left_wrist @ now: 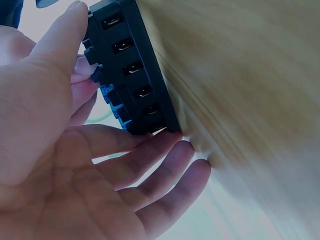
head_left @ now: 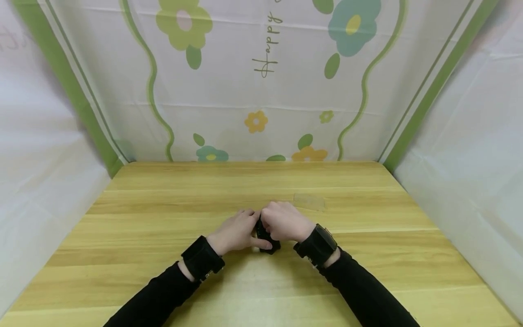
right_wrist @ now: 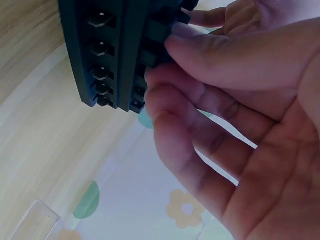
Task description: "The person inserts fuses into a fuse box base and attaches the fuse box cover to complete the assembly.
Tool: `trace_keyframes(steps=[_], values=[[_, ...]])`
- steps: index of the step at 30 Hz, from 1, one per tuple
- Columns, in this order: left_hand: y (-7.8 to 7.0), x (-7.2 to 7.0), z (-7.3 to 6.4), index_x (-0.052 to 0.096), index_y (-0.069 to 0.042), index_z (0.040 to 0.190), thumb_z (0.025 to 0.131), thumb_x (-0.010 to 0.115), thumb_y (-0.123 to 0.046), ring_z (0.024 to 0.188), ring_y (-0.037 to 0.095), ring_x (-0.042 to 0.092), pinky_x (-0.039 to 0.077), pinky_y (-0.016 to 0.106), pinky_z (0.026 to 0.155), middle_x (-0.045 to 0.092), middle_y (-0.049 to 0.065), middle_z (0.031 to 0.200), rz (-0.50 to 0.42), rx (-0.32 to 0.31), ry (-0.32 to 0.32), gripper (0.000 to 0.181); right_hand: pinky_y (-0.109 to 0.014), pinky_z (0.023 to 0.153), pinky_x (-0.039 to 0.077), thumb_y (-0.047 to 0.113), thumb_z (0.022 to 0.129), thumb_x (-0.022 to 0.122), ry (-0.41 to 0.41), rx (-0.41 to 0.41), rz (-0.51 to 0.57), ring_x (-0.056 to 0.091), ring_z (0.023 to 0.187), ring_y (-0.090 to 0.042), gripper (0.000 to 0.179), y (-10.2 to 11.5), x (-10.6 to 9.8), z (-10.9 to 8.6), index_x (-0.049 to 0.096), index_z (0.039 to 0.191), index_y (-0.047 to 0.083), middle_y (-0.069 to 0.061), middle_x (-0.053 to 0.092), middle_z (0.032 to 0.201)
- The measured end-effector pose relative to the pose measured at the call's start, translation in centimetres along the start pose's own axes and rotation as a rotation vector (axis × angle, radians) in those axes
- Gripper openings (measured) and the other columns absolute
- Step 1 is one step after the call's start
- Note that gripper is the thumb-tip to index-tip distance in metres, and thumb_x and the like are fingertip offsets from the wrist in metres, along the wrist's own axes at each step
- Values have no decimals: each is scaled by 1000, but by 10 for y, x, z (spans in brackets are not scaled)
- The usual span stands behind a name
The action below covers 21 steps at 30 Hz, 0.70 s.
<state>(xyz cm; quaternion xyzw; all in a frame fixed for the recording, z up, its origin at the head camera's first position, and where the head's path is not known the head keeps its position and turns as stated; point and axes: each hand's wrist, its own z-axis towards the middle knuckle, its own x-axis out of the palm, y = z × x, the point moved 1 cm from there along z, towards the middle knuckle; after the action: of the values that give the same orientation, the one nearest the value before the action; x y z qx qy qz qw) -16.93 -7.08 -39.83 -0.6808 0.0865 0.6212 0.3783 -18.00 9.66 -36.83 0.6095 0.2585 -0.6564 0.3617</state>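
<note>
A black block with a row of slots along its side, metal terminals inside, looks like a fuse block (head_left: 268, 238); it sits on the wooden table. My left hand (head_left: 237, 232) steadies the block (left_wrist: 132, 65) by its ends, thumb at the near end and fingers at the far end. Bent over the top is my right hand (head_left: 288, 221), its thumb and curled fingers (right_wrist: 172, 95) pinching at a small dark part along the block's upper edge (right_wrist: 165, 30). What lies between those fingertips is mostly hidden. Bluish parts (left_wrist: 112, 100) show along the top row.
A flat transparent rectangle (head_left: 309, 202) lies on the wooden table (head_left: 163, 204) just beyond my right hand. A white cloth with printed flowers (head_left: 265, 91) hangs behind the table, and white cloth walls (head_left: 470, 136) close in both sides.
</note>
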Motion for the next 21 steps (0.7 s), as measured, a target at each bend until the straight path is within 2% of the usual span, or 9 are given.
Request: trace_keyframes(steps=[7, 18, 21], values=[[1, 0, 1, 60, -10, 124, 79, 75, -58, 91, 25, 54, 46, 36, 73, 58, 10, 104, 4, -3, 5, 68, -22, 47, 21, -8, 79, 66, -5, 5, 30, 23, 53, -8, 42, -3, 1, 0, 45, 55, 19, 9, 28, 55], [2, 2, 1, 62, -12, 120, 79, 74, -59, 94, 27, 55, 48, 38, 75, 59, 12, 109, 4, -5, 9, 64, -19, 47, 32, -6, 81, 66, 56, 44, 86, 36, 53, -7, 30, -6, -1, -1, 65, 61, 16, 9, 49, 60], [2, 2, 1, 62, -12, 119, 79, 75, -59, 96, 27, 55, 48, 38, 77, 59, 12, 110, 0, -4, 5, 63, -19, 47, 33, -4, 84, 67, 69, 45, 81, 38, 53, -7, 30, -6, -1, -1, 64, 62, 16, 8, 49, 61]])
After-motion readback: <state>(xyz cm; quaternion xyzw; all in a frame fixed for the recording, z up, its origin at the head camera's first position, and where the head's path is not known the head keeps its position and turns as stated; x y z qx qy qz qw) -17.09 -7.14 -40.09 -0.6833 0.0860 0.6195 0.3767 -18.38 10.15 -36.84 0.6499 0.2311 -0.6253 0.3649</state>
